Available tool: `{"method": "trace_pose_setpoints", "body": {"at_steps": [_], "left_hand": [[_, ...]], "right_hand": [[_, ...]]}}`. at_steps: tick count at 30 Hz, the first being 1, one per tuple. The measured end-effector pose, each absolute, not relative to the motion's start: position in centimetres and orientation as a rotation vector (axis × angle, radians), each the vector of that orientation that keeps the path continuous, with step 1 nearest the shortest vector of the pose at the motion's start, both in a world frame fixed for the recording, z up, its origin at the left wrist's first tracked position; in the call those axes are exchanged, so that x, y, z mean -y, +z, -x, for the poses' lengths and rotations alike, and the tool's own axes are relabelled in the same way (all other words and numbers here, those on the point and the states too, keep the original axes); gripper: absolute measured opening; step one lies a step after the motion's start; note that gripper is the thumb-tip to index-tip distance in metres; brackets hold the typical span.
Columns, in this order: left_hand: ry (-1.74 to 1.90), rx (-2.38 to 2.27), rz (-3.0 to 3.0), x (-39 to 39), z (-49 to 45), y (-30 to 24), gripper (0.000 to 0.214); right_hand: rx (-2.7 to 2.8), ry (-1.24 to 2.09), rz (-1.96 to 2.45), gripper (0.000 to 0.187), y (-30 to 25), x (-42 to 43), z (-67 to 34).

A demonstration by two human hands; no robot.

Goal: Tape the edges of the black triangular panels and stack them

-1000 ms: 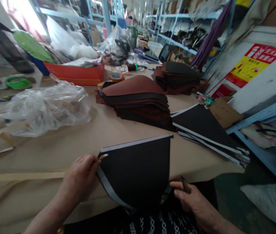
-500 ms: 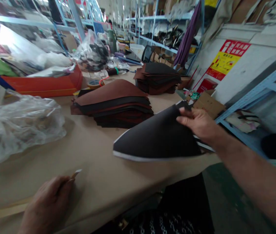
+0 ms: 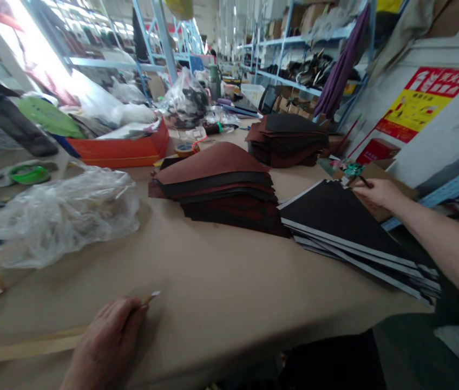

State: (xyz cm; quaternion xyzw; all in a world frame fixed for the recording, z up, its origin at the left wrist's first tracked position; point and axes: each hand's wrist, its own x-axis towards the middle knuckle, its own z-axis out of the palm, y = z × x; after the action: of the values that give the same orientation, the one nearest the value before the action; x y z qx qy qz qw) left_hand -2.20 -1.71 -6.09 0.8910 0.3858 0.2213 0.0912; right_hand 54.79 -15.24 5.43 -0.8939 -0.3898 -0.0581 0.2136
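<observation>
Tan strip (image 3: 150, 298) pinched in left hand (image 3: 110, 336), dark tool (image 3: 366, 182) held in right hand (image 3: 382, 193) beside stacked black panels (image 3: 337, 219)

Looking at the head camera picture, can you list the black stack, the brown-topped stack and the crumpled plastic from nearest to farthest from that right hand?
From the right hand:
1. Black stack: right by the fingertips, at the picture's right.
2. Brown-topped stack: near the middle, left of the black stack.
3. Crumpled plastic: far over at the left.
</observation>
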Motion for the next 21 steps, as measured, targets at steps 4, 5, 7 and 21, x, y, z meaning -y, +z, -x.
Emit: {"method": "trace_pose_setpoints", "body": {"at_steps": [4,5,7,21], "left_hand": [[0.677,-1.147,-2.631,1.7,2.4,-6.3,0.022],[0.678,-1.14,-2.624,1.7,2.4,-6.3,0.021],[0.693,-1.118,-2.613,1.7,2.5,-6.2,0.02],[0.703,-1.142,-2.586,2.2,2.3,-6.4,0.023]], "right_hand": [[1.458,-0.104,2.337,0.035,6.6,6.4,-50.8],[1.579,-0.103,2.286,0.036,6.9,4.1,-49.3],[1.912,-0.199,2.229,0.04,7.3,0.0,-46.2],[2.084,-0.459,2.421,0.029,8.5,-5.6,-40.6]]}}
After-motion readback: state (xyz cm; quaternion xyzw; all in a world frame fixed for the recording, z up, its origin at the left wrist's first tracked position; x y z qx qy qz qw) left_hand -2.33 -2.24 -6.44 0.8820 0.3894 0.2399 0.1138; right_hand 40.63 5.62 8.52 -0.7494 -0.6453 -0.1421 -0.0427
